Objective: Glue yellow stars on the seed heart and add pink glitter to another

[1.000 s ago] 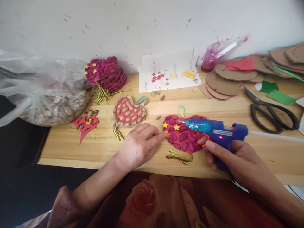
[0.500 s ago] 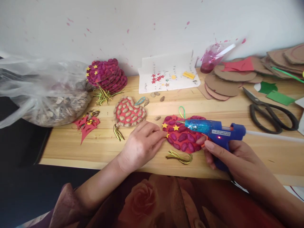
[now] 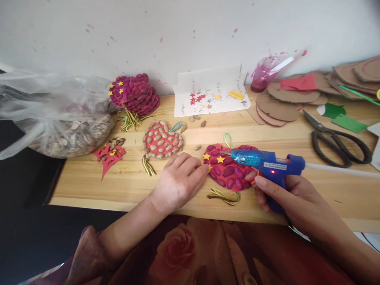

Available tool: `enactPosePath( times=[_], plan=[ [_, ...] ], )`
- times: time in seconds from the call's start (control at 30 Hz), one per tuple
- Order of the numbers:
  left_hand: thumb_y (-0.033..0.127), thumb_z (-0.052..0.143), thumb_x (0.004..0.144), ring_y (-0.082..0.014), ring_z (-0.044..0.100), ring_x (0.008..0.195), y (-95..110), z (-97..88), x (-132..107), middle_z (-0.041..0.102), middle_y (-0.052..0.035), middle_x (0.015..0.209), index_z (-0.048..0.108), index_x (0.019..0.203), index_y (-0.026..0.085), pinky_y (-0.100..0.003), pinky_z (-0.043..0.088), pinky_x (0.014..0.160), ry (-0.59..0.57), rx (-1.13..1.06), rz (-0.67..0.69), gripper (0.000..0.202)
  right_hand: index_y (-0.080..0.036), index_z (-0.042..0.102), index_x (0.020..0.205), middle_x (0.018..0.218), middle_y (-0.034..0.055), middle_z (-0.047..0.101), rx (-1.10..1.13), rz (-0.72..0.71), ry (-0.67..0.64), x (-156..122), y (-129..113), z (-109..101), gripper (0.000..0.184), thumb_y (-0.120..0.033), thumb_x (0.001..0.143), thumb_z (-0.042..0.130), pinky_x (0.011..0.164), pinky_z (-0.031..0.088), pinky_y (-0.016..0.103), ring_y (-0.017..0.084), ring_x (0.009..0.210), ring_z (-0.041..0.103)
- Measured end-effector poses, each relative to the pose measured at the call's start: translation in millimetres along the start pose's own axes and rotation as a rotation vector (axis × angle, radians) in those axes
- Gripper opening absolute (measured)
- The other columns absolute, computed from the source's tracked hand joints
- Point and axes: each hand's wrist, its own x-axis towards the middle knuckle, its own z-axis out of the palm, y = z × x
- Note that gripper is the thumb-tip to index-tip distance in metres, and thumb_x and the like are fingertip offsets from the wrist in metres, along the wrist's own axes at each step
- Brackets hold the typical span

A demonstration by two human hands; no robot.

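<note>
My right hand (image 3: 292, 198) grips a blue hot glue gun (image 3: 274, 164) with its red light on and a white glue stick out of its back. The metal nozzle points left over a round red ornament (image 3: 228, 172) covered in purple-painted shells. Yellow paper stars (image 3: 220, 160) lie on its left part, and a green cord loop (image 3: 228, 140) stands at its top. My left hand (image 3: 179, 182) is closed at the ornament's left edge, fingertips on a partly hidden yellow star (image 3: 210, 167). A yellow-and-brown tassel (image 3: 224, 196) lies just below the ornament.
Left are a heart-shaped shell ornament (image 3: 162, 138), stacked purple ornaments (image 3: 136, 95), red paper scraps (image 3: 109, 156) and a plastic bag of shells (image 3: 74, 130). Behind is white paper (image 3: 184, 107) with small stars. Right are cardboard discs (image 3: 277, 105), black scissors (image 3: 341, 146) and a pink-stained cup (image 3: 264, 75).
My left fingers have shifted slightly and now cover more of the star at the ornament's edge. The glue gun stays in almost the same place.
</note>
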Motion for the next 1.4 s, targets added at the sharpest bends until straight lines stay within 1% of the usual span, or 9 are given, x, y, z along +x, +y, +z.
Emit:
enactPosePath(
  times=[0.2,0.4,0.63,0.73,0.83,0.93,1.13,1.3,1.4],
  plan=[
    [0.016,0.069,0.093,-0.0188,0.062,0.084,-0.8,0.4,-3.5,0.073,-0.0053,0.092,0.07,0.103,0.018,-0.035,0.053,0.082,0.03,-0.056,-0.047,0.01,-0.02,0.064,0.055,0.054,0.0027,0.06,-0.007,0.007,0.018,0.9,-0.2,1.5,0.06,-0.075,0.079,0.067,0.057,0.043,0.028,0.016,0.055,0.051],
    [0.014,0.068,0.093,-0.0193,0.064,0.09,-4.0,-3.7,-7.3,0.074,-0.0045,0.096,0.069,0.111,0.021,-0.036,0.052,0.083,0.004,-0.011,0.05,0.019,-0.02,0.064,0.057,0.056,0.0024,0.061,-0.012,0.033,0.005,-0.4,-0.1,0.1,0.059,-0.074,0.08,0.067,0.06,0.043,0.028,0.016,0.057,0.053],
    [0.014,0.066,0.094,-0.018,0.063,0.084,-2.6,-4.0,-4.0,0.074,-0.0047,0.092,0.07,0.108,0.019,-0.034,0.052,0.08,-0.012,-0.023,0.033,0.015,-0.02,0.064,0.057,0.055,0.003,0.061,0.002,0.025,0.008,0.2,-0.1,0.5,0.058,-0.074,0.078,0.069,0.059,0.043,0.029,0.016,0.056,0.052],
    [0.014,0.067,0.094,-0.0179,0.063,0.085,-2.8,-2.7,-5.8,0.074,-0.0046,0.093,0.07,0.11,0.02,-0.034,0.052,0.08,0.008,-0.043,0.03,0.017,-0.02,0.064,0.057,0.055,0.003,0.06,0.012,0.023,0.012,0.1,-2.5,1.1,0.059,-0.074,0.078,0.069,0.059,0.044,0.029,0.017,0.056,0.052],
    [0.014,0.067,0.093,-0.0184,0.063,0.085,-3.3,-1.8,-7.4,0.074,-0.0048,0.094,0.071,0.111,0.019,-0.035,0.052,0.081,0.001,-0.057,0.03,0.018,-0.019,0.064,0.057,0.055,0.0025,0.06,0.038,0.029,0.016,-0.5,-3.3,1.6,0.057,-0.073,0.077,0.071,0.059,0.044,0.029,0.016,0.056,0.052],
    [0.014,0.067,0.093,-0.0186,0.062,0.084,-3.3,-1.3,-7.4,0.074,-0.0049,0.092,0.072,0.109,0.019,-0.035,0.052,0.08,-0.013,-0.067,0.013,0.017,-0.019,0.064,0.057,0.056,0.0022,0.061,0.054,0.029,0.02,-1.9,-3.0,2.0,0.057,-0.071,0.078,0.072,0.06,0.043,0.028,0.016,0.056,0.052],
    [0.013,0.066,0.093,-0.0189,0.062,0.086,-2.9,-1.3,-6.7,0.074,-0.005,0.093,0.072,0.11,0.019,-0.034,0.053,0.079,0.019,-0.074,0.016,0.019,-0.019,0.064,0.06,0.056,0.0008,0.061,0.069,0.023,0.016,-2.7,-3.9,3.1,0.054,-0.069,0.08,0.072,0.061,0.042,0.028,0.015,0.058,0.053],
    [0.012,0.066,0.092,-0.0188,0.061,0.083,-3.0,-0.5,-8.8,0.073,-0.0045,0.09,0.073,0.109,0.02,-0.034,0.053,0.077,0.005,-0.094,0.007,0.02,-0.018,0.063,0.061,0.056,0.0002,0.061,0.093,0.012,0.02,-1.7,-3.6,4.3,0.053,-0.066,0.081,0.072,0.061,0.042,0.028,0.014,0.057,0.053],
    [0.01,0.065,0.091,-0.0191,0.063,0.086,-2.7,0.7,-11.5,0.074,-0.005,0.094,0.072,0.114,0.021,-0.035,0.054,0.079,0.053,-0.136,-0.018,0.026,-0.018,0.063,0.062,0.057,0.0002,0.061,0.158,-0.004,0.038,-5.6,-2.6,6.2,0.052,-0.067,0.078,0.074,0.058,0.041,0.028,0.014,0.055,0.052]
  ],
)
